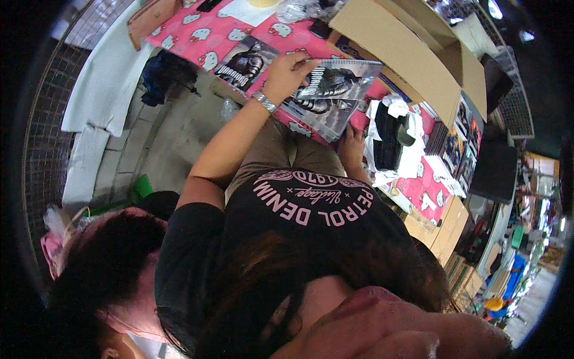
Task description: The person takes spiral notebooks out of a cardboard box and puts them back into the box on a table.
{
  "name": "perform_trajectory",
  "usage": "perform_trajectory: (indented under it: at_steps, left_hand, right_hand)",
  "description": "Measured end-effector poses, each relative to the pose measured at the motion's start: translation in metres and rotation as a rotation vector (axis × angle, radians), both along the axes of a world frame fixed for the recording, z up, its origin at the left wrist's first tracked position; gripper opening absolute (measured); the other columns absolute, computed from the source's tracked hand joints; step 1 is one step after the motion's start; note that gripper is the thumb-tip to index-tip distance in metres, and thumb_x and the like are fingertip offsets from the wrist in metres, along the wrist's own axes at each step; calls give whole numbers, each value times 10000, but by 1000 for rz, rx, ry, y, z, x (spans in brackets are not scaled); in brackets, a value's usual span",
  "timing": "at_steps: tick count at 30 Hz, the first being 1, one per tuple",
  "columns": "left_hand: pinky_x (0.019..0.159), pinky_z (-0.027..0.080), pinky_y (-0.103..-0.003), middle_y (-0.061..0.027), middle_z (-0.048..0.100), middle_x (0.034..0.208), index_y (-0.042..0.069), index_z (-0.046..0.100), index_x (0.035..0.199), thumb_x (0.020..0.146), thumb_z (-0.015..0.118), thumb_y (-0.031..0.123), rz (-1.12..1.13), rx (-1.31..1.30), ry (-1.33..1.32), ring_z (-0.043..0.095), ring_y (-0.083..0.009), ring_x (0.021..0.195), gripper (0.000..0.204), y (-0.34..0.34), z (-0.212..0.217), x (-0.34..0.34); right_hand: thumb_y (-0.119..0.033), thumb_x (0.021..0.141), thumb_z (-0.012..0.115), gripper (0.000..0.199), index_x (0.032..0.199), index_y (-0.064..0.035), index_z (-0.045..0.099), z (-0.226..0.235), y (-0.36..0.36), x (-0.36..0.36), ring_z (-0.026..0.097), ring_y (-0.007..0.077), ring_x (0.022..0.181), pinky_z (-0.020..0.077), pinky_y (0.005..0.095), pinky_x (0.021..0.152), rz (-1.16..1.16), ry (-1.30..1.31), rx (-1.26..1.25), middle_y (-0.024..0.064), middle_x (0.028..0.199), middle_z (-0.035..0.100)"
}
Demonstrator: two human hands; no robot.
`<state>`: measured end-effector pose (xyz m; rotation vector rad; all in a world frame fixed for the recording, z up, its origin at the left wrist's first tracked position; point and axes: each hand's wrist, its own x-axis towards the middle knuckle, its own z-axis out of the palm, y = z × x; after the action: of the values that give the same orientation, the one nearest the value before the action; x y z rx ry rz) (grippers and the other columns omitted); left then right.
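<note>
Cardboard box (391, 51): open, contents unclear | left hand (290, 78): gripping 1 booklet (338, 78)

The pink counter (179, 25) with white cat faces carries glossy grey-black printed sheets (323, 115) along its near edge, crumpled clear plastic (297, 9) at its far edge, rumpled white paper (417, 136) and an open brown cardboard box (391, 49) toward its right edge.

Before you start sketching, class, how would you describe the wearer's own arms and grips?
The left arm, bare below a short black sleeve, wears a silver-coloured link band at the wrist. The left grip and right grip show no gloves; the right sleeve's end is hidden.
</note>
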<state>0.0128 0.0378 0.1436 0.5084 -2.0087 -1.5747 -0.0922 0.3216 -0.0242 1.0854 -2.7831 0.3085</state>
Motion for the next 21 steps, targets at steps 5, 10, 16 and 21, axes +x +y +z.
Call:
perform_trajectory:
  at_steps: [5, 10, 16, 21]
  left_hand:
    - [471, 470, -226, -47, 663, 755, 7, 677, 1030, 852, 710, 166, 79, -275, 181, 611, -82, 530, 241, 7, -12, 4]
    - [471, 470, -221, -60, 658, 757, 14, 681, 1050, 821, 743, 172, 67, -157, 177, 611, -86, 526, 286, 10, -11, 2]
    - [520, 458, -301, -109, 647, 762, 11, 688, 935, 797, 729, 164, 93, -226, 145, 612, -170, 560, 210, 17, 3, 10]
    - [559, 471, -301, -103, 660, 817, 35, 690, 943, 774, 697, 70, 116, -371, 176, 623, -201, 627, 173, 19, 6, 12]
  right_hand:
    - [-377, 790, 650, 695, 1378, -76, 432, 19, 6, 16, 491, 433, 1143, 407, 520, 939, -39, -89, 172, 207, 1318, 492]
    - [-88, 759, 641, 511, 1250, 27, 560, 89, 6, 11, 625, 235, 948, 484, 320, 851, -204, -552, -825, 142, 1048, 640]
    - [-80, 679, 728, 630, 1281, -30, 550, 205, -68, 60, 580, 289, 1071, 444, 352, 942, 470, -268, -641, 158, 1163, 585]
    - [-166, 676, 743, 634, 1269, -40, 560, 211, -94, 49, 591, 327, 1016, 483, 397, 866, 514, -80, -510, 162, 1138, 592]
